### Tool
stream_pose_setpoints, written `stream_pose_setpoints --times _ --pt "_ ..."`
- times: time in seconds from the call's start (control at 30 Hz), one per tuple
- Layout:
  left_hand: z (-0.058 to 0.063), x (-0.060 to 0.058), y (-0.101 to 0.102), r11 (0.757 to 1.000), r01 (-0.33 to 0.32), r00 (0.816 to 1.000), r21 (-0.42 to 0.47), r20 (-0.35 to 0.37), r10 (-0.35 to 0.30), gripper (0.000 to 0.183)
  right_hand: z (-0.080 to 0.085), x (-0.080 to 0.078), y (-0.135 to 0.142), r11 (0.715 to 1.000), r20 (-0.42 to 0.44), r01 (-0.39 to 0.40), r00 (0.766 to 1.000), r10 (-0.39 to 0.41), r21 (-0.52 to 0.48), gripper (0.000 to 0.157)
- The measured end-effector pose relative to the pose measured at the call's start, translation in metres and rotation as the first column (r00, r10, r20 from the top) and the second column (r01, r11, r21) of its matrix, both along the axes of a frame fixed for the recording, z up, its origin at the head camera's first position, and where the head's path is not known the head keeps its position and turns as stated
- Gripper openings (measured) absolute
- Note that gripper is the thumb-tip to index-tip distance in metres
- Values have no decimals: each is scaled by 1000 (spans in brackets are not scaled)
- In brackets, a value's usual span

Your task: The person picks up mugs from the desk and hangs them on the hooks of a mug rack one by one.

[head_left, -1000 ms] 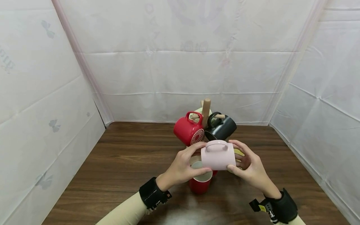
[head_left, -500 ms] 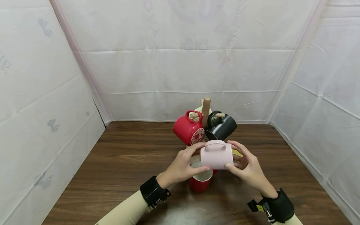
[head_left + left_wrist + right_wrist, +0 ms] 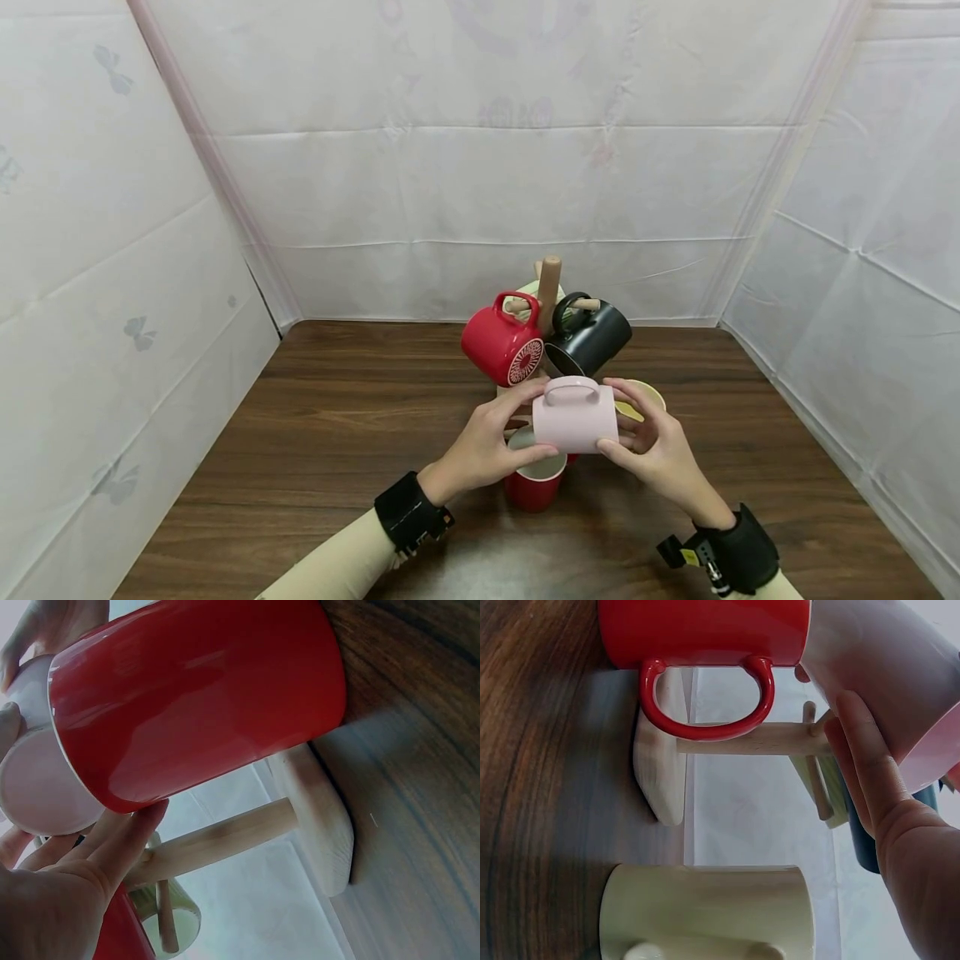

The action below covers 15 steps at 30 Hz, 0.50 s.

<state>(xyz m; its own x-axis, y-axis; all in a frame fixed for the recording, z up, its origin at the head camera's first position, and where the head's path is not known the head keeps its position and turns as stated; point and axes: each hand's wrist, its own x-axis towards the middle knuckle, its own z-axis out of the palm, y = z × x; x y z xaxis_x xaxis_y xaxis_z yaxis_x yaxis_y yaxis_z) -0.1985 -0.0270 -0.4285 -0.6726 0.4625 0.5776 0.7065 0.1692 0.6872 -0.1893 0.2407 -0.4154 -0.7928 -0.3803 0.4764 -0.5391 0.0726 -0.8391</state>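
Both hands hold a pale pink mug (image 3: pixel 575 427) on its side, its handle on top. My left hand (image 3: pixel 480 440) grips the left end between thumb and fingers. At the other end, the thumb and fingers of my right hand (image 3: pixel 660 457) grip it too. Just below and in front, a red mug (image 3: pixel 532 493) stands upright on the table, its white inside partly showing. Behind the pink mug is a wooden mug tree (image 3: pixel 551 287), its base mostly hidden in the head view. In the right wrist view, fingers (image 3: pixel 866 754) lie along the pink mug's side.
On the tree hang another red mug (image 3: pixel 495 346) with a patterned bottom, a black mug (image 3: pixel 603 333) and a green mug (image 3: pixel 184 930) at the back. A pale yellow mug (image 3: pixel 705 907) stands on the table to the right, partly behind my right hand. White sheeting surrounds the wooden table (image 3: pixel 337 417).
The pink mug and my right hand have shifted slightly left. More of the yellow mug's rim shows behind the right hand. My left hand stays nearly still, and both grips hold.
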Motion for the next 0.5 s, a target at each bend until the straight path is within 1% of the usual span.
stream_pose_setpoints --times 0.1,0.17,0.23,0.37,0.5 --pt "1 3 1 1000 -4 1000 7 7 4 83 -2 0 0 1000 19 4 1000 -4 5 76" --pt "6 7 1 1000 -4 1000 11 1 4 82 -4 0 -1 1000 31 8 999 -8 5 75" --pt "13 12 0 1000 0 1000 12 -10 1 80 -5 0 -1 1000 38 6 999 -6 -1 75" --pt "27 22 -2 1000 4 997 10 -75 -3 77 -7 0 -2 1000 38 -5 999 5 -19 75" --pt "32 23 -3 1000 -1 991 13 -132 3 76 -9 0 -3 1000 38 -3 999 4 -25 75"
